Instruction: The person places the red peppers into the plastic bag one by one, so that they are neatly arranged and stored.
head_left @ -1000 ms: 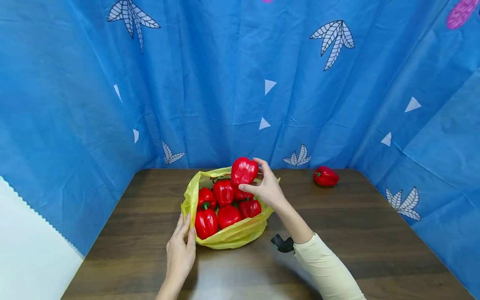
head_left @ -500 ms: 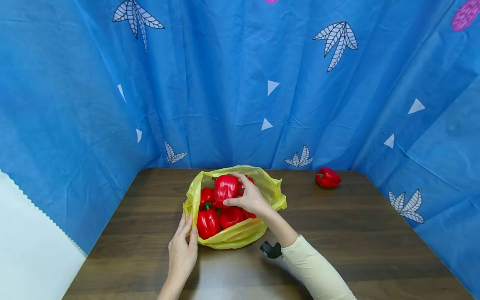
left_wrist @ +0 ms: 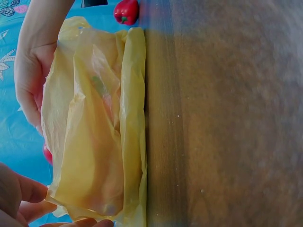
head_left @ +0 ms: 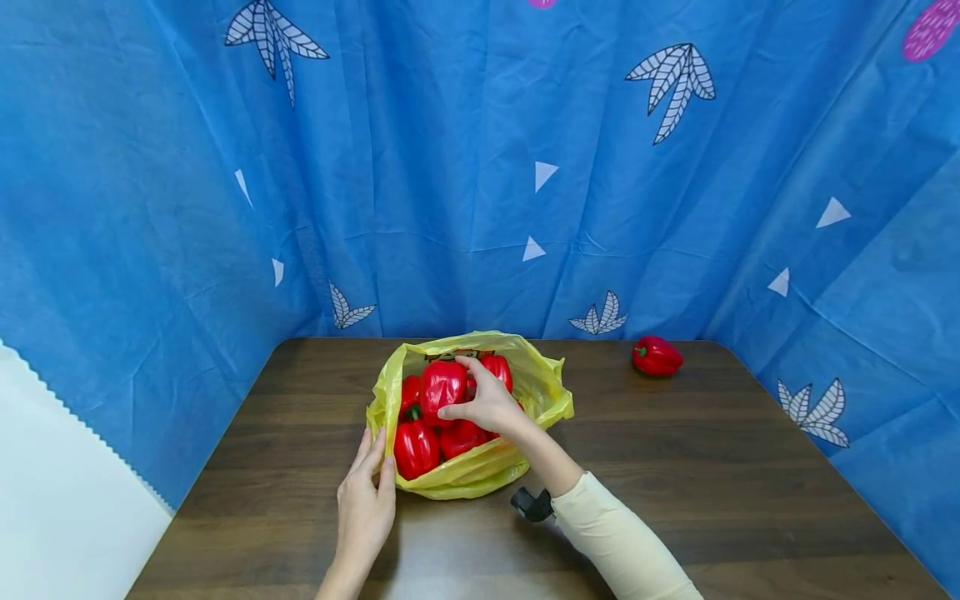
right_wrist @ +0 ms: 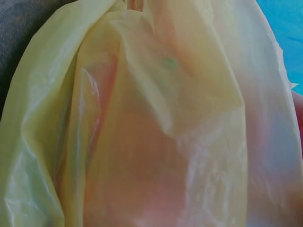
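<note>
A yellow plastic bag (head_left: 480,479) lies with its mouth spread, several glossy red bell peppers inside. My right hand (head_left: 491,407) reaches into the mouth and grips one red bell pepper (head_left: 440,390), thumb in front and fingers behind, over the other peppers. At the bag's left side, my left hand (head_left: 365,507) holds the edge between thumb and fingers. The left wrist view shows those fingers (left_wrist: 33,188) at the plastic's corner. In the right wrist view the bag's wall (right_wrist: 156,156) covers the held pepper and most of that hand.
Another red bell pepper (head_left: 657,356) lies apart at the back right of the brown wooden table (head_left: 720,483). A blue patterned curtain (head_left: 450,167) stands behind the table. A black wrist-camera mount (head_left: 532,504) hangs by the right forearm.
My right hand has carried the pepper left and down from above the bag's right part into its mouth, uncovering a pepper at the back right. My left hand stays at the bag's left edge.
</note>
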The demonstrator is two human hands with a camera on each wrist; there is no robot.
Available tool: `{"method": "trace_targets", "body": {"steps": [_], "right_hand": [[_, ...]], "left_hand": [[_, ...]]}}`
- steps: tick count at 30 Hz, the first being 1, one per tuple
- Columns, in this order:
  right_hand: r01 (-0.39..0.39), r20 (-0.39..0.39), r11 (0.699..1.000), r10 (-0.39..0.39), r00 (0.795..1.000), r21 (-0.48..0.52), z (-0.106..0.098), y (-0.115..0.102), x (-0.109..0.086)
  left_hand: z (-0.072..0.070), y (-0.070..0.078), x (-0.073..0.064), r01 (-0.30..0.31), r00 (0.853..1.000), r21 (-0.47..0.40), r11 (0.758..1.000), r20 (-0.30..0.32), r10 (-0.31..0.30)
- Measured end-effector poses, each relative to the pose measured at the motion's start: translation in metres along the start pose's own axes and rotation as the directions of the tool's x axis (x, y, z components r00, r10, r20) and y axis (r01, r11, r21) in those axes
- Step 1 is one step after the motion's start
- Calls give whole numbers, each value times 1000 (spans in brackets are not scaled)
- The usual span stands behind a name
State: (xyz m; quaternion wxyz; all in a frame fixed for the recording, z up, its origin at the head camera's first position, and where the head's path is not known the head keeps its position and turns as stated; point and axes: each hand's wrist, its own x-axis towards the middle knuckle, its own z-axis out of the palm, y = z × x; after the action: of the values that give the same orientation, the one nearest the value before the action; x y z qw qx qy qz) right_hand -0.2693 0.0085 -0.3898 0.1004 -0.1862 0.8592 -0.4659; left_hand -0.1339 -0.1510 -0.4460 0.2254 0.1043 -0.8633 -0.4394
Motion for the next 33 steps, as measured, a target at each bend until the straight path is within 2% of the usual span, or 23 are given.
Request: {"method": "trace_targets", "body": {"steps": [13,19,21,24,27,33], "right_hand": [[-3,39,994,7,999,-106,-4,4,-5],[22,1,974,-22,1000,-223,-7,-1,-12],[50,-29,968,-58,998,-246,-12,-3,-14],[103,-92,959,-132,987,-265,-23,-7,-19],[157,-162,959,-198,967,-236,-39,-6,-21],[205,-320,972,-231,919,-115,-82,8,-18]], "left_hand": [[2,0,0,5,1000,11,1000,6,-5],[4,-1,0,10,1000,16,1000,-1,-10],[4,0,0,4,1000,14,1000,-3,-4],[4,0,0,-8,1000,9,1000,-3,8],[4,0,0,-15,1000,8,1000,-6,15],[6,-1,0,-9,1000,14,1000,-22,9]]}}
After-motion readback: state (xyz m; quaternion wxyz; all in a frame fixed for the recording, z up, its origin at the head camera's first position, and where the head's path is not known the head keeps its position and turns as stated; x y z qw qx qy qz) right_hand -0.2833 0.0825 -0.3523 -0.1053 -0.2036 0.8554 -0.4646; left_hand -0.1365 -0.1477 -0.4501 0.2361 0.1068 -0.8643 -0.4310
